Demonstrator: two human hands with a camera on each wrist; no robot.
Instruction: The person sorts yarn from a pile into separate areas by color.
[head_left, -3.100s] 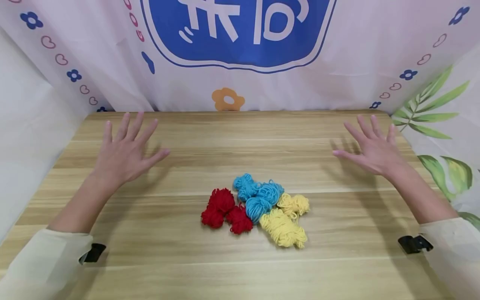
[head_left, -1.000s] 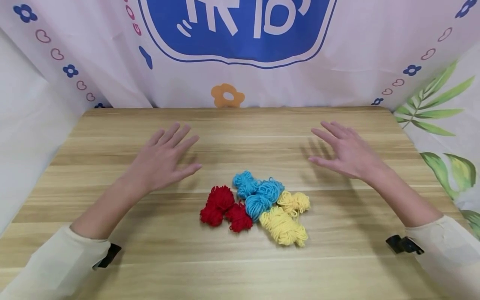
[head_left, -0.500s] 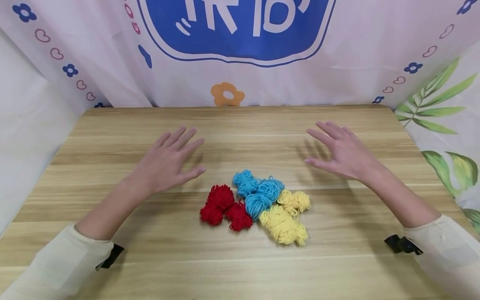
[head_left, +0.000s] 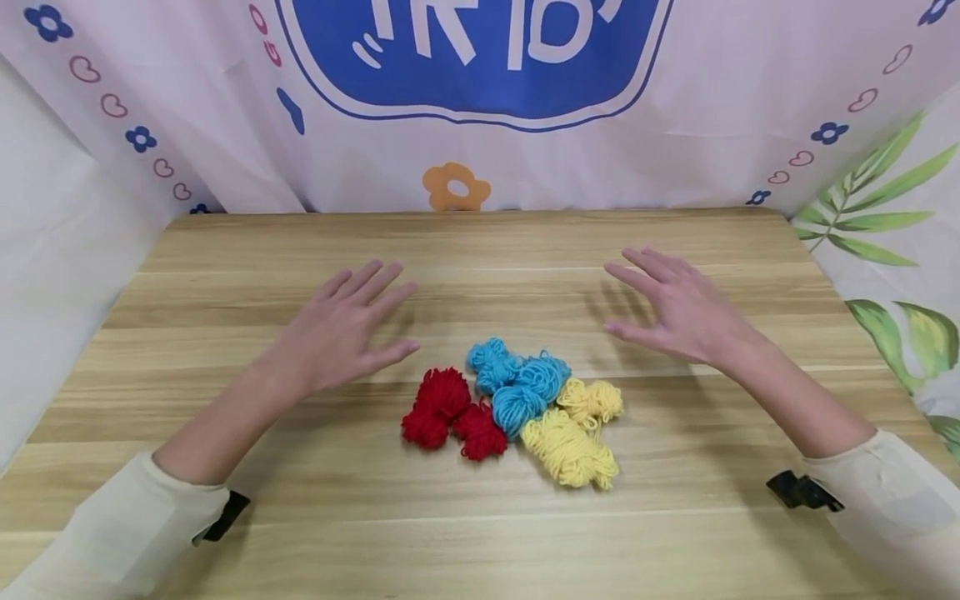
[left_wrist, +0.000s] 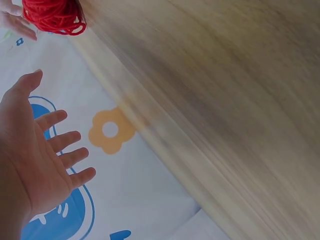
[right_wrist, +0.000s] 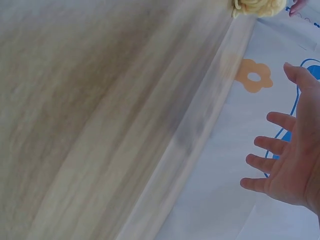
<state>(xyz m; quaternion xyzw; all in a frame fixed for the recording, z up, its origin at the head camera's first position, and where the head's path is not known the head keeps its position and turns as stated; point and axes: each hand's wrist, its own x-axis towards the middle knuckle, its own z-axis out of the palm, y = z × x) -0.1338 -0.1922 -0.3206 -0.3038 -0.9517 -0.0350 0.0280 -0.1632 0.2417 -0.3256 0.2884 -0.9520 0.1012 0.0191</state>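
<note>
Small bundles of yarn lie grouped mid-table in the head view. Red yarn [head_left: 442, 396] is on the left, blue yarn [head_left: 519, 407] in the middle and pale yellow yarn [head_left: 570, 450] on the right. My left hand [head_left: 341, 329] hovers beyond the red bundles to the left, fingers spread and holding nothing. Over the table at the right, behind the yellow bundles, my right hand [head_left: 678, 308] is likewise spread and holds nothing. A piece of the red yarn [left_wrist: 54, 15] shows at the top of the left wrist view; yellow yarn [right_wrist: 260, 6] peeks into the right wrist view.
The wood-grain table [head_left: 375, 533] ends at a back edge against a white printed curtain [head_left: 360, 167] with a blue emblem. Leaf-patterned cloth [head_left: 900, 333] hangs at the right side. Each sleeve carries a black strap piece [head_left: 225, 515] near the cuff.
Both hands have come inward from the table's sides toward the yarn, the left moving right and the right moving left. The yarn bundles lie as before.
</note>
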